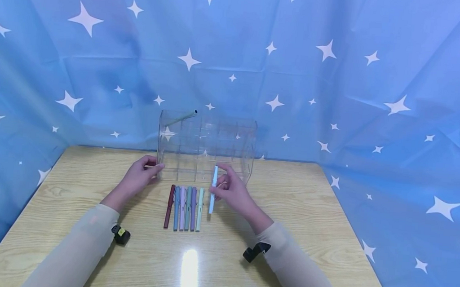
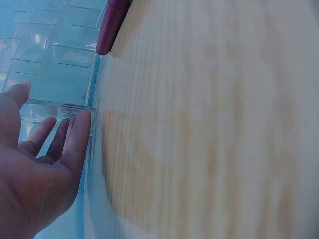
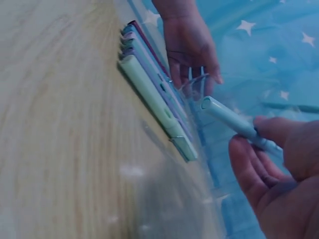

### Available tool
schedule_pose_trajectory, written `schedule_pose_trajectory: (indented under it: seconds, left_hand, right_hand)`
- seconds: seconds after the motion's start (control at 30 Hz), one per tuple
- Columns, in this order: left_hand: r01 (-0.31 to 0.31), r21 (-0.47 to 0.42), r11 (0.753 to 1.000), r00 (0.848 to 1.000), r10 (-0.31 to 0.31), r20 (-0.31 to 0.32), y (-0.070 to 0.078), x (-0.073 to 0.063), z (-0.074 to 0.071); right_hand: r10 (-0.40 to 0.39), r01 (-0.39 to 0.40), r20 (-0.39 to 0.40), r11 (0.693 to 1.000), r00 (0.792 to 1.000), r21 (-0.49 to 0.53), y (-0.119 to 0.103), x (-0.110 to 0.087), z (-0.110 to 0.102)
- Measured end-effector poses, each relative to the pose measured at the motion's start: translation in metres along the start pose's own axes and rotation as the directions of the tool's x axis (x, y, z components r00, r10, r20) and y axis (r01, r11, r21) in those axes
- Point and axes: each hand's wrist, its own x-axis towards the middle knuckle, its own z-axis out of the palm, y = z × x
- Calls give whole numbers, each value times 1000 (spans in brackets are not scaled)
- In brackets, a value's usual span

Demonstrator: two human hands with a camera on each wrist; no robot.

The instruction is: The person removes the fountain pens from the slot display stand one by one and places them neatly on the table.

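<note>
In the head view my left hand (image 1: 142, 175) grips the left wall of a clear plastic organizer (image 1: 188, 162), thumb at the front edge and fingers along the outside. The left wrist view shows that hand (image 2: 47, 169) by the same clear wall. My right hand (image 1: 232, 191) pinches a light blue pen (image 1: 213, 189) between thumb and fingers, before the organizer's right half. In the right wrist view the pen (image 3: 232, 119) points away from the right hand (image 3: 279, 169). A grey-green pen (image 1: 181, 118) slants in the organizer's upper left part.
Several capped pens lie side by side before the organizer, from a dark red pen (image 1: 169, 206) at the left to a pale green pen (image 1: 200, 209) at the right. They rest on a wood-grain table (image 1: 295, 239). Behind hangs a blue star-patterned cloth (image 1: 238, 40).
</note>
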Motion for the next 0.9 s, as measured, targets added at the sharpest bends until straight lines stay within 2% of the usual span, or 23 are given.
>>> schedule_pose_trajectory:
  seconds: [0.43,0.57,0.73,0.9]
  left_hand:
    - [5,-1,1000,1000,-5,3,0,0,0]
    - [0,-3,1000,1000,0,2,0,-1,0]
    - [-2,-3,1000,1000,2,1,0,0,0]
    - [-4,4,1000,1000,4,-2,1,-1,0]
  right_hand:
    - [79,-79,46,997,996,-5,16,-7,14]
    - [114,-113,45,993,992,-35,22,-8,18]
    - [114,-109,60,991,992,-82,24,-10,21]
    - [120,-113,41,983,992,-146,21,-12,23]
